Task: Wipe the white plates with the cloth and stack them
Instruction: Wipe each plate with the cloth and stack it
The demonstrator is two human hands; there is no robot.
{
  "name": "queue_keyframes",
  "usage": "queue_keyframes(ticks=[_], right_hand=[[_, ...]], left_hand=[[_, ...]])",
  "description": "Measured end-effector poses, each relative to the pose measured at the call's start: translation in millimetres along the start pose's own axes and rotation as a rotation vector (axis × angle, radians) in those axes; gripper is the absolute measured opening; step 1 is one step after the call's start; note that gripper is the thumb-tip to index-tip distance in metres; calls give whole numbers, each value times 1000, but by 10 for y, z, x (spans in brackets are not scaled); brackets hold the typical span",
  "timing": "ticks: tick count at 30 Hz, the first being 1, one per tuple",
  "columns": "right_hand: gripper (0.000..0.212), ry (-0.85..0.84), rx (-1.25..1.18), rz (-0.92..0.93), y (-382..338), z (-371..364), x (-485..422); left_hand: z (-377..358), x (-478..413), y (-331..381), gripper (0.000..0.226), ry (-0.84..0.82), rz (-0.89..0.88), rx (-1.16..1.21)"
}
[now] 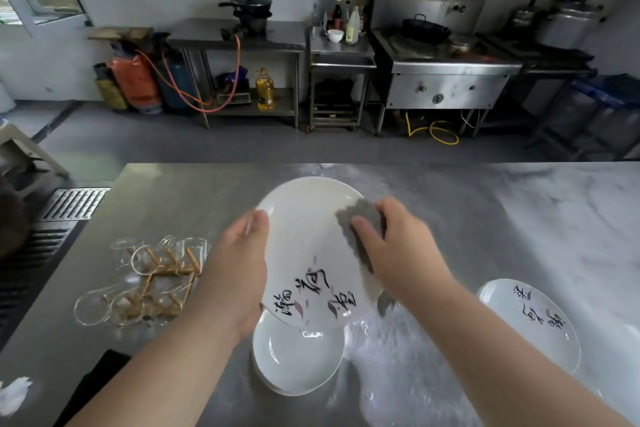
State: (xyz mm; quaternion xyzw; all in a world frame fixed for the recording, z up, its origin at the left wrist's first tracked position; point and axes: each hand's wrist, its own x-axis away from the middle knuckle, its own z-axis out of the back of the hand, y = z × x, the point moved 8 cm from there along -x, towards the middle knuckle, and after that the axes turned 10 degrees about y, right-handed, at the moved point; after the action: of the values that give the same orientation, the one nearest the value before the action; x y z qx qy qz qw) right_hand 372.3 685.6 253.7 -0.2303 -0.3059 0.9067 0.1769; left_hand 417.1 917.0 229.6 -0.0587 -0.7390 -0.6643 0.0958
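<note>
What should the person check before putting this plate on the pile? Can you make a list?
1. Left hand grips the plate by its edge: ok.
2. Right hand holds the grey cloth against the plate: ok.
3. Plate wiped all over, back too: cannot tell; the back is hidden.
4. Pile below has nothing on its top where it shows: ok.
5. Glasses on the left stand apart from the plate: ok.
6. Second plate on the right already wiped: cannot tell.
</note>
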Motion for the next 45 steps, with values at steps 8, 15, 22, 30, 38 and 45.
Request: queue_keyframes(ticks=[8, 15, 22, 30, 38, 45], right_hand=[[27, -121, -24, 111, 18, 126, -196], [32, -69, 128, 228, -357, 103, -112], [33, -146, 161, 34, 56, -80, 254], [34, 31, -202, -206, 229, -134, 202], [29, -279, 69, 223, -61, -46, -103], [29, -16, -133, -313, 391, -192, 444]], left_hand=[[-229, 115, -281, 30, -364, 286, 5], [-161, 14, 11, 35, -125, -155, -297], [-15, -11, -132, 29, -60, -294, -503], [79, 76, -41, 34, 230, -274, -246], [-259, -70, -181, 34, -338, -27, -234], [-52, -115, -223, 30, 73, -188, -247]])
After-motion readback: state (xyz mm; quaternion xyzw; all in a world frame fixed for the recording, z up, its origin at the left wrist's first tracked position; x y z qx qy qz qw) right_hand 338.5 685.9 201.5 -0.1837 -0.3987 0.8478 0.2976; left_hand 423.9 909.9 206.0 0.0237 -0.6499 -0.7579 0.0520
